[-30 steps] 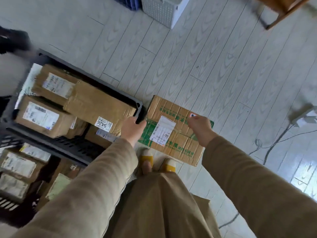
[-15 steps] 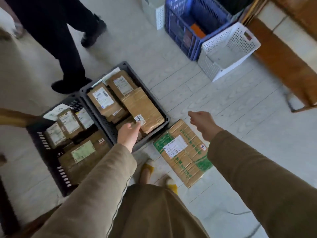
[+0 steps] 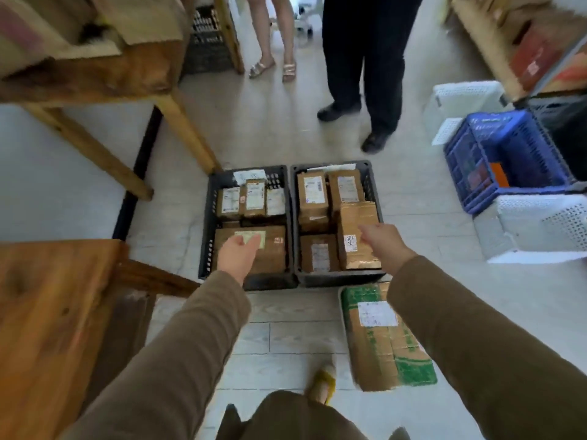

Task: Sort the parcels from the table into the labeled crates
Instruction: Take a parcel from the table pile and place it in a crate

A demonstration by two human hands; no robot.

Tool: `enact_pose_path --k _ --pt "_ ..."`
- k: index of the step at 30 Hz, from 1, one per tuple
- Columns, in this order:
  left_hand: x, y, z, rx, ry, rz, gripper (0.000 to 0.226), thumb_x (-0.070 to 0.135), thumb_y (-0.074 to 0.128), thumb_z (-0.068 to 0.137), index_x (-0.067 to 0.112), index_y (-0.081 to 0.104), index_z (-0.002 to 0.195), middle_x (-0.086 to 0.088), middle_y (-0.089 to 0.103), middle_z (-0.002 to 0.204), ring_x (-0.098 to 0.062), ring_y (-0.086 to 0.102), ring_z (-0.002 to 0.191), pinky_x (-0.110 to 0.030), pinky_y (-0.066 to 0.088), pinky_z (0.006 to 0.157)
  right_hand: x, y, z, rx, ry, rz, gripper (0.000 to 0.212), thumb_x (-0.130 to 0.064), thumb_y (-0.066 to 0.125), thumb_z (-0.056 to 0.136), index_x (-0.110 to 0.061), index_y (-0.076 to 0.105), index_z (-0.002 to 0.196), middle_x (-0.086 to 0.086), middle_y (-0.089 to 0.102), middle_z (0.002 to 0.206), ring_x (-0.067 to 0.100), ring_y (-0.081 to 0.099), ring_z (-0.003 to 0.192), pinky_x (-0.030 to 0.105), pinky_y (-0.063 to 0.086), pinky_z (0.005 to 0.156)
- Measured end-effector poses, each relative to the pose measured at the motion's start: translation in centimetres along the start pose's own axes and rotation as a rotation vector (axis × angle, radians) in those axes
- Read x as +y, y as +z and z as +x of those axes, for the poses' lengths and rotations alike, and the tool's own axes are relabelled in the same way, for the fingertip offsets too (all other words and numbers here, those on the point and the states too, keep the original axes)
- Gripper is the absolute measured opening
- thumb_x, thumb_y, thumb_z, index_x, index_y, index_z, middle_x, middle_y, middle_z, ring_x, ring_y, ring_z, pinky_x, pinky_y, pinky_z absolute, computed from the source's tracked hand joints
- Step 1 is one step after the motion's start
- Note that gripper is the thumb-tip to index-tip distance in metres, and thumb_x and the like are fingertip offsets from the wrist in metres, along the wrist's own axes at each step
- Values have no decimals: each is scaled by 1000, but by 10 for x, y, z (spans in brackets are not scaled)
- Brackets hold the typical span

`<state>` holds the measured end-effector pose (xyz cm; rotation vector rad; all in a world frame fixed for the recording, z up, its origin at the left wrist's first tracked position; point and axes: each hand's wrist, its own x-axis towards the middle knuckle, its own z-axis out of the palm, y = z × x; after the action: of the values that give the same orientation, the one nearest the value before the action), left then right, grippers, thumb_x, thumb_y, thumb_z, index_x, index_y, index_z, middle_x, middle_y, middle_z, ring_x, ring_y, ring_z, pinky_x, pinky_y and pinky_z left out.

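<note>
Left hand [image 3: 238, 257] over left crate [image 3: 205, 223], right hand [image 3: 381, 246] over right crate [image 3: 340, 277]; both loose, empty. Green-printed parcel [image 3: 381, 354] on floor: probably check label, lift two-handed.

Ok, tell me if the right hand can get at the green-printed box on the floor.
Probably yes: the box lies uncovered by the black crate, under that arm, and the right hand holds nothing.

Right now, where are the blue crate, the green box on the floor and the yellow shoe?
blue crate [image 3: 467, 160]: head view, on its left wall.
green box [image 3: 378, 347]: head view, on the brown cardboard below its white label.
yellow shoe [image 3: 325, 379]: head view, on its yellow top.
</note>
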<state>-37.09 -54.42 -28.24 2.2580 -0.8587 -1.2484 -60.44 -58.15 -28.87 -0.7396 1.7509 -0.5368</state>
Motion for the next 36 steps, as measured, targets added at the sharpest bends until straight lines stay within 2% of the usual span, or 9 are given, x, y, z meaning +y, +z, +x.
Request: enact_pose_path --k 6,10,15,18,20,23,28,33,36 --pt "-55 -93 -51 138 -17 -191 55 37 51 95 4 44 138 -11 46 140 -28 45 127 -37 35 108 -23 74 -75 -181 -82 -146 50 -33 51 96 -5 42 136 10 50 135 26 49 123 34 38 101" --pt "-98 -136 -104 227 -23 -282 58 35 53 94 0 40 138 -14 45 140 -26 47 122 -31 37 103 -24 109 -127 -241 -161 -247 53 -32 52 96 -4 39 139 9 49 136 27 46 126 33 36 100" --pt "-149 -197 -173 414 -61 -465 35 32 51 95 10 53 122 -4 53 108 -22 50 99 -25 37 88 -28 168 -199 -408 -270 -255 50 -28 54 95 -3 43 137 8 49 137 26 48 124 31 34 98" --pt "-178 -237 -214 525 -97 -543 59 36 54 94 5 37 142 -10 47 138 -25 46 125 -29 36 101 -29 209 -246 -533 -321 -311 47 -29 54 96 -1 47 133 11 51 135 27 49 123 35 35 102" --pt "-198 -261 -235 609 -94 -566 64 38 54 94 5 34 144 -10 41 145 -25 41 131 -31 34 107 -30 232 -275 -628 -361 -341 48 -30 54 95 -2 45 133 10 50 134 26 49 123 34 33 102" --pt "-226 -290 -268 750 -120 -633 64 39 54 93 5 35 143 -9 42 145 -25 42 131 -35 34 110 -32 263 -320 -804 -423 -375 50 -30 53 96 -3 42 137 9 49 135 26 46 127 31 32 100" --pt "-259 -313 -313 936 -156 -769 65 41 56 91 7 37 143 -8 43 144 -24 42 131 -35 34 109 -43 297 -375 -984 -524 -447 51 -35 55 94 -5 46 135 9 50 137 23 50 123 40 29 112" --pt "-273 -320 -345 1078 -185 -817 58 36 57 92 8 41 140 -6 47 140 -22 45 126 -26 34 94 -51 315 -403 -1086 -619 -481 47 -34 57 93 -6 50 130 9 55 131 20 54 117 45 29 113" --pt "-280 -316 -359 1147 -201 -847 60 36 59 90 9 42 140 -6 47 139 -21 45 126 -27 34 94 -49 324 -412 -1141 -643 -507 45 -32 57 93 -6 51 129 8 56 128 18 55 113 44 30 112"
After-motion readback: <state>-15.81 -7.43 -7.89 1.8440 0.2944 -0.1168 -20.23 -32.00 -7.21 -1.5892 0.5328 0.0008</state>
